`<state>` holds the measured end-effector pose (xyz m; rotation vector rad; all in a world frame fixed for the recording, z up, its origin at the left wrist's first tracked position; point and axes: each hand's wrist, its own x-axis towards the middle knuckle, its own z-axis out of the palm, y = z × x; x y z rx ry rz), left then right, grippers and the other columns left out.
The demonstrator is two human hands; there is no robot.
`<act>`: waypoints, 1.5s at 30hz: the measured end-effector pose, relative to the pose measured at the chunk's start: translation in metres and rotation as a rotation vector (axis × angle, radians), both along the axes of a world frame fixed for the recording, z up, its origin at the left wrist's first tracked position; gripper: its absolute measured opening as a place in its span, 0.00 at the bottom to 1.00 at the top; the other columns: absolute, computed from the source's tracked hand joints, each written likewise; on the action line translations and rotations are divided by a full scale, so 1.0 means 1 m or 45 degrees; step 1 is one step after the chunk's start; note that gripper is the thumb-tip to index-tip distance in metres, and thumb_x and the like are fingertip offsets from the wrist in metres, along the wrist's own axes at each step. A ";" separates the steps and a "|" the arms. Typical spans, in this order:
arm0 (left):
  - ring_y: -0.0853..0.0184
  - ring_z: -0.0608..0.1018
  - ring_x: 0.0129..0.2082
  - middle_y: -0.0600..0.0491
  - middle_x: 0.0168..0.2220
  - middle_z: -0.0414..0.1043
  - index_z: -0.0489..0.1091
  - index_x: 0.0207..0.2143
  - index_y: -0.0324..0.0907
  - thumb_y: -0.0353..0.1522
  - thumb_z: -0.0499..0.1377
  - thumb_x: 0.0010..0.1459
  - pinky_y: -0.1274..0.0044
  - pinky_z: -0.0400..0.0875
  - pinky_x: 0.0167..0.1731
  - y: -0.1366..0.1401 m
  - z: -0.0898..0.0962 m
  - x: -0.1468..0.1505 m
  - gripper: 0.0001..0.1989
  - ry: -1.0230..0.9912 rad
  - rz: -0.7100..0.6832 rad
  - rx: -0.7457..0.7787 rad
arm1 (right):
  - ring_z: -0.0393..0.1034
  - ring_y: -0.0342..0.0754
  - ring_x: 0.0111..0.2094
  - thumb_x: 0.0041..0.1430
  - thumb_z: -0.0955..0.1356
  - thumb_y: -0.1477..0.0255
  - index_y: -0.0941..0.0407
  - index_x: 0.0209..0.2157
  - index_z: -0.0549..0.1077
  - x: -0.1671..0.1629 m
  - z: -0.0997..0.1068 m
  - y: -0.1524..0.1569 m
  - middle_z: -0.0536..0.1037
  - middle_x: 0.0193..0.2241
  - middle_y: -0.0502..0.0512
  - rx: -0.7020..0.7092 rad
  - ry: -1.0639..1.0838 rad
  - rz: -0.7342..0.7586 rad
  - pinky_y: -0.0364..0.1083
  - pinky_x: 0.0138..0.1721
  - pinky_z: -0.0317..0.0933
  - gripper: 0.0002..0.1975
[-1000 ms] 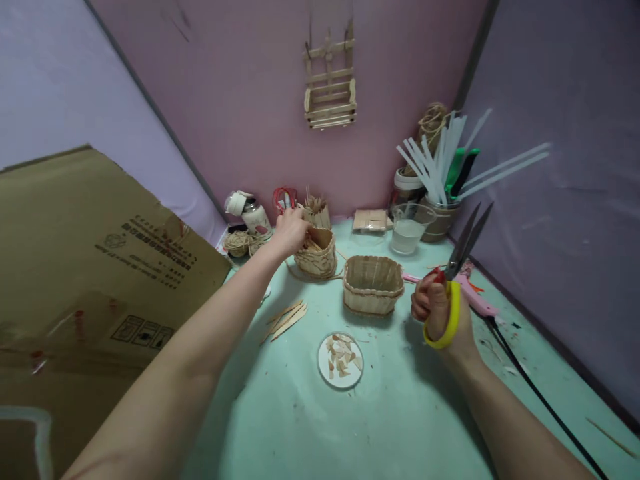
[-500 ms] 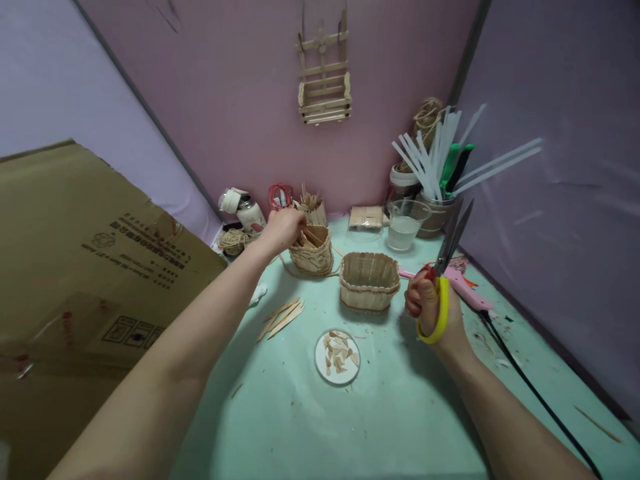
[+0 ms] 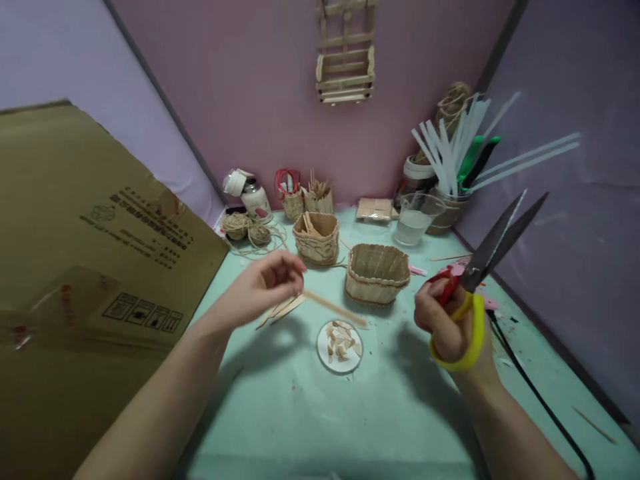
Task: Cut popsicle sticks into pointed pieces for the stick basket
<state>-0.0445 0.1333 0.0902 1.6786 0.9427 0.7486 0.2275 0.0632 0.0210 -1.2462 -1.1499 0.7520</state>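
My left hand [image 3: 267, 283] pinches one end of a thin wooden craft stick [image 3: 336, 308], slightly blurred, which points right above the table. Below its far end lies a round white dish [image 3: 325, 362] holding several small wood chips [image 3: 341, 340]. In my right hand [image 3: 445, 320] are scissors [image 3: 483, 263] with red and yellow handles, their blades parted and pointing up to the right. Between the hands, farther back, stands an oval wooden basket [image 3: 377, 290]. A smaller basket [image 3: 317, 247] with sticks in it is to its left. More split sticks [image 3: 283, 310] lie behind my left hand, partly covered.
A large cardboard box [image 3: 100, 267] fills the left side. Along the back are twine balls [image 3: 237, 227], a bottle [image 3: 255, 200], a cup of cloudy liquid [image 3: 413, 227] and a pot of white glue sticks [image 3: 450, 153]. A black cord [image 3: 540, 407] runs down the right.
My left hand has drawn back from the smaller basket toward me, bringing out a stick. My right hand has turned the scissors farther right, with the blades wider apart. The view has shifted slightly.
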 end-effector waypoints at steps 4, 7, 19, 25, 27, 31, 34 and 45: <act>0.73 0.70 0.30 0.54 0.31 0.70 0.66 0.38 0.39 0.31 0.62 0.55 0.81 0.64 0.31 -0.038 -0.031 0.001 0.09 -0.058 -0.316 -0.387 | 0.60 0.41 0.20 0.53 0.69 0.65 0.54 0.29 0.63 -0.029 0.003 -0.041 0.70 0.23 0.47 -0.356 -0.167 0.373 0.41 0.21 0.54 0.11; 0.74 0.70 0.30 0.54 0.31 0.69 0.66 0.36 0.39 0.31 0.62 0.54 0.81 0.64 0.32 -0.050 -0.050 0.008 0.09 -0.123 -0.329 -0.542 | 0.62 0.42 0.22 0.54 0.69 0.67 0.54 0.30 0.62 -0.051 -0.007 -0.063 0.73 0.25 0.48 -0.568 -0.067 0.598 0.41 0.23 0.57 0.10; 0.77 0.68 0.24 0.53 0.27 0.72 0.75 0.29 0.36 0.35 0.69 0.44 0.83 0.62 0.28 -0.078 -0.089 0.041 0.12 -0.485 0.351 -1.072 | 0.61 0.41 0.20 0.55 0.68 0.66 0.53 0.32 0.60 -0.083 -0.041 -0.082 0.68 0.22 0.45 -0.647 0.034 0.351 0.40 0.22 0.56 0.11; 0.77 0.67 0.22 0.55 0.21 0.68 0.76 0.26 0.35 0.38 0.69 0.45 0.82 0.60 0.26 -0.088 -0.095 0.045 0.14 -0.486 0.300 -1.091 | 0.63 0.42 0.21 0.53 0.69 0.67 0.53 0.31 0.58 -0.092 -0.038 -0.079 0.67 0.22 0.44 -0.557 0.090 0.233 0.41 0.23 0.60 0.13; 0.77 0.66 0.21 0.55 0.20 0.68 0.76 0.25 0.35 0.39 0.69 0.44 0.82 0.58 0.24 -0.091 -0.094 0.046 0.14 -0.432 0.250 -1.050 | 0.63 0.42 0.21 0.52 0.69 0.65 0.52 0.29 0.58 -0.092 -0.036 -0.078 0.66 0.22 0.44 -0.564 0.098 0.209 0.40 0.22 0.60 0.14; 0.76 0.65 0.20 0.55 0.18 0.67 0.73 0.21 0.36 0.39 0.68 0.45 0.81 0.58 0.24 -0.094 -0.091 0.045 0.15 -0.360 0.173 -0.976 | 0.62 0.42 0.21 0.53 0.70 0.62 0.53 0.32 0.59 -0.082 -0.036 -0.083 0.68 0.24 0.45 -0.580 0.083 0.312 0.41 0.23 0.59 0.15; 0.76 0.65 0.19 0.56 0.19 0.67 0.73 0.23 0.36 0.40 0.67 0.46 0.81 0.57 0.22 -0.093 -0.090 0.042 0.15 -0.296 0.145 -0.933 | 0.61 0.42 0.24 0.54 0.69 0.62 0.54 0.35 0.61 -0.064 -0.029 -0.091 0.68 0.27 0.47 -0.664 -0.029 0.480 0.41 0.26 0.59 0.14; 0.76 0.64 0.14 0.59 0.15 0.64 0.67 0.26 0.38 0.47 0.64 0.46 0.81 0.54 0.17 -0.095 -0.084 0.041 0.20 -0.173 0.059 -0.920 | 0.64 0.49 0.32 0.57 0.62 0.51 0.55 0.39 0.67 -0.039 0.017 -0.112 0.69 0.30 0.52 -0.976 -0.203 0.791 0.46 0.37 0.63 0.21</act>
